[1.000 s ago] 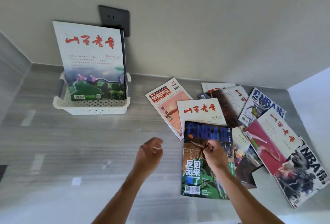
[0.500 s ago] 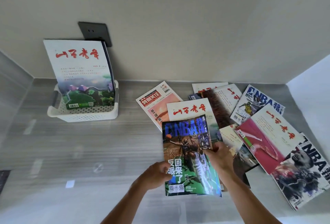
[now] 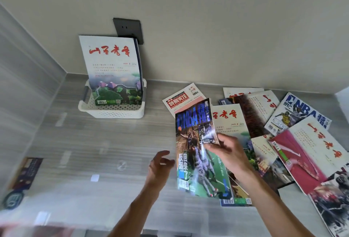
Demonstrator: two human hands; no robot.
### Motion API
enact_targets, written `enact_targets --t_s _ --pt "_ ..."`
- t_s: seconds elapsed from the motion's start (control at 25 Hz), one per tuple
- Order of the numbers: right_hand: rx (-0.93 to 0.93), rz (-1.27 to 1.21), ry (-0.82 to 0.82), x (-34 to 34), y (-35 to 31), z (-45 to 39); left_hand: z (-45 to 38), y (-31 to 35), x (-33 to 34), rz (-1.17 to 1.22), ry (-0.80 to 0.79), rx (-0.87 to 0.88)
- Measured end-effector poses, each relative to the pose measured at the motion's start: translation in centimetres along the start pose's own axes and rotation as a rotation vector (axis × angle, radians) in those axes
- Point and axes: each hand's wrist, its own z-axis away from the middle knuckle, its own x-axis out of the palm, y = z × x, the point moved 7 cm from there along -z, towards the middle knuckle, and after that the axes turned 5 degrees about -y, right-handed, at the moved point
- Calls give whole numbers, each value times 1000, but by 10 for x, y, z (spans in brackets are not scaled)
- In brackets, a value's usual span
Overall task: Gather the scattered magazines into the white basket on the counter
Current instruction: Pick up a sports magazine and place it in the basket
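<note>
Glossy blue-green NBA magazine (image 3: 200,153) lifted above the scattered pile (image 3: 283,133), pinched in the right hand (image 3: 226,151); left hand (image 3: 159,167) spread, empty. Next: carry left, stand it in the white perforated basket (image 3: 113,112).

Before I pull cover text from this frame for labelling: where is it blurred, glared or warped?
Head view: the held NBA magazine shows motion smear and white glare streaks near the right hand; the open left hand is soft; the bottom-left corner is heavily blurred; wide-angle bending curves the counter edges; the magazine in the white basket reads sharp.
</note>
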Motion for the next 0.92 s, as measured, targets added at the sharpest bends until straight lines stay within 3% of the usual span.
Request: enact_targets --t_s 0.12,0.2,0.28,0.36,0.44,0.56,0.6,0.68,0.8,0.88,0.92 --pt "-319 79 -49 3 -42 11 7 33 -17 543 -224 -87" --pt "-465 280 -11 -3 -50 16 7 49 -32 842 -407 -110" --pt "-514 463 70 -11 -41 14 8 58 -43 816 -555 -62" --pt "-499 551 149 -14 -27 10 7 56 -38 526 -657 25" --pt "-321 316 185 -14 -11 1 2 49 -34 377 -588 104" --pt "84 -562 146 5 21 -13 5 33 -39 442 -407 217" --pt "173 -652 127 14 24 -16 8 28 -44 483 -368 253" --pt "266 -544 127 27 17 -25 10 22 -65 500 -246 298" --pt "240 -436 81 58 -22 -45 10 32 -109 442 -102 381" --pt "203 -602 22 78 -42 -55 13 44 -139 461 -70 454" --pt "272 -718 -13 87 -40 -58 15 51 -154 490 -57 497"
